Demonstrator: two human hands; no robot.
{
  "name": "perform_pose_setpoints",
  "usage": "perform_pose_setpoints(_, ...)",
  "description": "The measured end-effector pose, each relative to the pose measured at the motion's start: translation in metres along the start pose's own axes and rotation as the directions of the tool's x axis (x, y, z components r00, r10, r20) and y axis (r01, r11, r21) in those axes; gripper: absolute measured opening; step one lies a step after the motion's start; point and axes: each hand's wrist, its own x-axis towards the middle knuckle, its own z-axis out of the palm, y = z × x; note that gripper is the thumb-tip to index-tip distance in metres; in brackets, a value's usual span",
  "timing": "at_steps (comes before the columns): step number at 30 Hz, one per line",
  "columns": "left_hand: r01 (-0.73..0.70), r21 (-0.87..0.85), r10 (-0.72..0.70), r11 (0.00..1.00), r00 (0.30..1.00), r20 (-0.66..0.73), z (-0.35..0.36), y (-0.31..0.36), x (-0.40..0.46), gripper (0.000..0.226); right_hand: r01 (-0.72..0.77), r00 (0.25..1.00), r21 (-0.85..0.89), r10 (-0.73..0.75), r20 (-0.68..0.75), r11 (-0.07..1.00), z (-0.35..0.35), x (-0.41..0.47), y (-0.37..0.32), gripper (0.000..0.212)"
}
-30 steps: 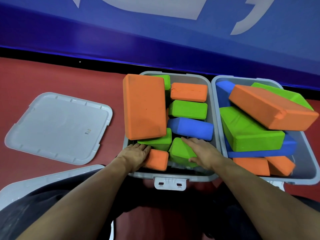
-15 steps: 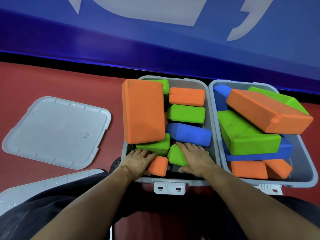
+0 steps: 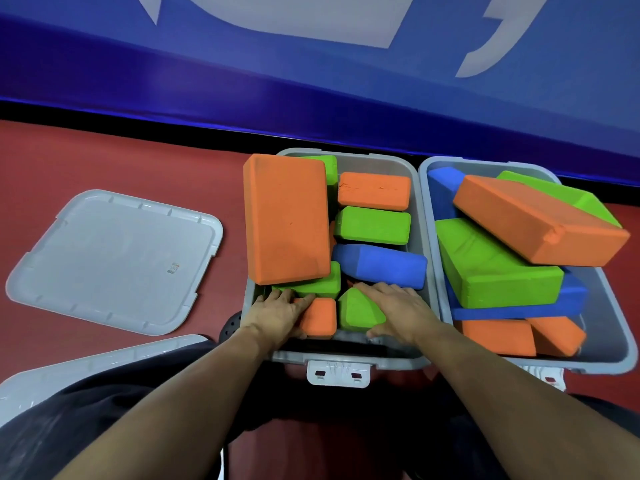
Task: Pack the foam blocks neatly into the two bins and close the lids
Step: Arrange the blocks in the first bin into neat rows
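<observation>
Two grey bins stand side by side on the red floor, both lidless. The left bin [image 3: 346, 362] holds a big orange block [image 3: 285, 220] leaning over its left rim, and smaller orange, green and blue blocks. My left hand [image 3: 275, 315] grips a small orange block [image 3: 322, 320] at the near wall. My right hand [image 3: 401, 315] lies over a green wedge block [image 3: 356, 311], thumb under its near edge. In the right bin [image 3: 620, 358] large orange [image 3: 533, 220], green [image 3: 491, 268] and blue blocks are piled loosely above the rim.
One grey lid [image 3: 114, 261] lies flat on the floor left of the bins. A second lid [image 3: 86, 367] at the lower left is partly hidden by my dark clothing. A blue wall panel runs behind the bins.
Both hands stay on the near blocks in the left bin. The small orange block has turned narrower and sunk a little deeper beside the green wedge.
</observation>
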Motion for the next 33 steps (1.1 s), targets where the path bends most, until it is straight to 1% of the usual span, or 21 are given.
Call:
perform_pose_setpoints(5,-0.016,-0.012,0.016,1.000,0.999,-0.039,0.004,0.002,0.004,0.084,-0.078,0.997,-0.001,0.078,-0.029,0.997,0.011,0.003,-0.008,0.099)
perform_pose_setpoints(9,-0.010,-0.002,0.010,1.000,0.998,-0.068,0.007,0.004,0.010,0.079,-0.092,0.996,0.025,0.093,-0.013,0.995,0.015,0.005,-0.008,0.097)
perform_pose_setpoints(12,-0.007,0.004,0.008,1.000,0.997,-0.081,0.005,0.004,0.013,0.076,-0.108,0.994,0.042,0.107,0.020,0.993,0.014,0.008,-0.005,0.096)
perform_pose_setpoints(16,-0.017,0.008,0.018,1.000,0.996,-0.084,0.010,0.002,0.013,0.077,-0.142,0.981,0.045,0.134,0.142,0.989,0.028,0.011,-0.007,0.098)
perform_pose_setpoints(17,-0.017,0.006,0.017,1.000,0.996,-0.085,0.012,0.001,0.013,0.078,-0.142,0.978,0.042,0.133,0.163,0.989,0.032,0.012,-0.008,0.098)
perform_pose_setpoints(22,-0.032,-0.009,0.031,0.999,0.997,-0.071,0.012,-0.001,0.016,0.081,-0.092,0.983,0.034,0.085,0.160,0.995,0.033,0.020,-0.002,0.099)
perform_pose_setpoints(25,-0.011,-0.003,0.011,1.000,0.997,-0.073,0.013,0.002,0.015,0.081,-0.082,0.984,0.034,0.076,0.159,0.996,0.033,0.021,0.000,0.100)
perform_pose_setpoints(28,0.006,0.037,-0.001,0.999,0.991,-0.132,0.013,0.005,0.014,0.080,-0.068,0.985,0.033,0.062,0.162,0.997,0.028,0.023,0.002,0.099)
perform_pose_setpoints(33,-0.047,0.006,0.047,0.999,0.990,-0.135,0.010,0.001,0.021,0.083,-0.062,0.983,0.011,0.059,0.173,0.998,0.017,0.025,-0.003,0.097)
